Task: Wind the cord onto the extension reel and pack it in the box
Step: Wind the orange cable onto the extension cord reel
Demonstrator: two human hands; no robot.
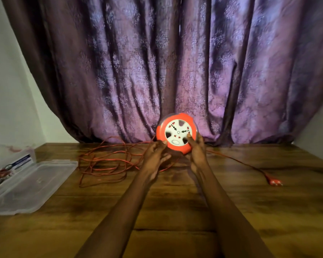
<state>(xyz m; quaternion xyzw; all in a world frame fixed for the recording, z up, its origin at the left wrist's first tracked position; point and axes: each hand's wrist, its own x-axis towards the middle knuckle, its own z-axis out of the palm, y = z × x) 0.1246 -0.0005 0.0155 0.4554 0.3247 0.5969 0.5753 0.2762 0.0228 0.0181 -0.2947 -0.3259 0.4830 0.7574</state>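
Observation:
The round orange extension reel [175, 132] with a white socket face is held upright above the wooden table [175, 202], face toward me. My right hand [197, 152] grips its lower right side, with a finger on the white face. My left hand [155, 152] touches the reel's lower left rim, fingers spread. The thin orange cord [104, 162] lies in loose tangled loops on the table to the left of the reel. One strand runs right to the orange plug [274, 182]. A clear plastic box [9, 159] stands at the far left.
A clear plastic lid [30, 185] lies flat on the table beside the box. The box holds some small items. A purple patterned curtain [175, 71] hangs right behind the table's far edge. White walls flank both sides.

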